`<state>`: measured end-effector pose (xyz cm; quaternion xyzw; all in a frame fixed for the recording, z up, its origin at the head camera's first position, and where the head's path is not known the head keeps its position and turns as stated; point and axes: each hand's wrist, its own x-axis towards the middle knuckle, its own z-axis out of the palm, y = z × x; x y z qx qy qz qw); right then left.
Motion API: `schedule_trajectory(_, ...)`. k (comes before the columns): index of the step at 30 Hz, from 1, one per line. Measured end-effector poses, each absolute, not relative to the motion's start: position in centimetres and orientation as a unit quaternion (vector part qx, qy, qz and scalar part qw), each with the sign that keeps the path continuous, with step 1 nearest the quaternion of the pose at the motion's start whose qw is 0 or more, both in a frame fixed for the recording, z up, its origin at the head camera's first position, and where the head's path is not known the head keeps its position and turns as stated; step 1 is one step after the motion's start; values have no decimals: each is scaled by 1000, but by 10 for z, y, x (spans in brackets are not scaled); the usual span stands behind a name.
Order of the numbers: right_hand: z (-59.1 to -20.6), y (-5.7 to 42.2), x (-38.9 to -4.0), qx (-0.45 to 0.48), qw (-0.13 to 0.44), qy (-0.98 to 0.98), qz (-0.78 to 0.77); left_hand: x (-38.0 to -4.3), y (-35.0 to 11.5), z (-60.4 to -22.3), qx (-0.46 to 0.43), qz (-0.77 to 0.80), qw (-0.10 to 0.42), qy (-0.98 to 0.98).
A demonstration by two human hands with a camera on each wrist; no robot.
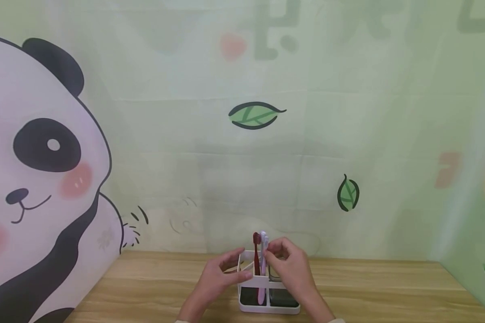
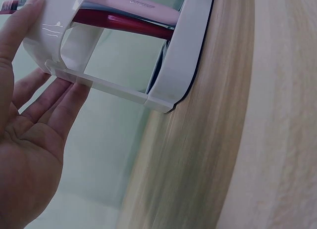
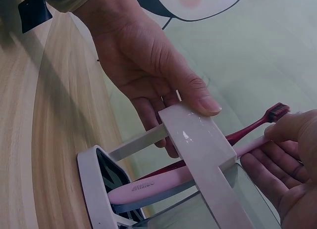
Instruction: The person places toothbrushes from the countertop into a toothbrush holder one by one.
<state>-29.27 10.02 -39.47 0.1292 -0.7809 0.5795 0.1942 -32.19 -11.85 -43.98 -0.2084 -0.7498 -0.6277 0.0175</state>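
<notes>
A white toothbrush holder (image 1: 252, 282) with a dark base tray stands on the table. My left hand (image 1: 214, 277) grips its upper left corner, thumb in front and fingers behind, as the left wrist view shows. In the left compartment stand a dark red toothbrush (image 1: 256, 262), a pink toothbrush (image 3: 153, 185) and a blue-grey toothbrush (image 3: 158, 200), close together. My right hand (image 1: 294, 268) pinches the pink one near its neck between thumb and forefinger. The pink handle's lower end reaches down to the base tray. Fingers hide its head in the right wrist view.
A clear glass cup (image 3: 185, 214) sits in the holder's right compartment, partly behind my right hand in the head view. The wood-grain table (image 1: 372, 287) extends to both sides. Close behind it hangs a pale green cloth (image 1: 165, 134) printed with a panda and leaves.
</notes>
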Motion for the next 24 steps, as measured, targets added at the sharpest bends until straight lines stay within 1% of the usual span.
schedule_trajectory(9, -396, 101, -294, 133, 189, -783, 578, -323, -119, -441, -202, -618, 15, -760)
schedule_trajectory(16, -392, 101, -291, 120, 165, -798, 566, -322, -121, -439, -199, -609, 16, -768)
schedule_trajectory(20, -391, 104, -289, 118, 157, -804, 562, -321, -122, -436, -204, -603, 31, -771)
schedule_trajectory(24, -389, 113, -290, 114, 162, -808, 554, -320, -122, -433, -205, -599, 46, -772)
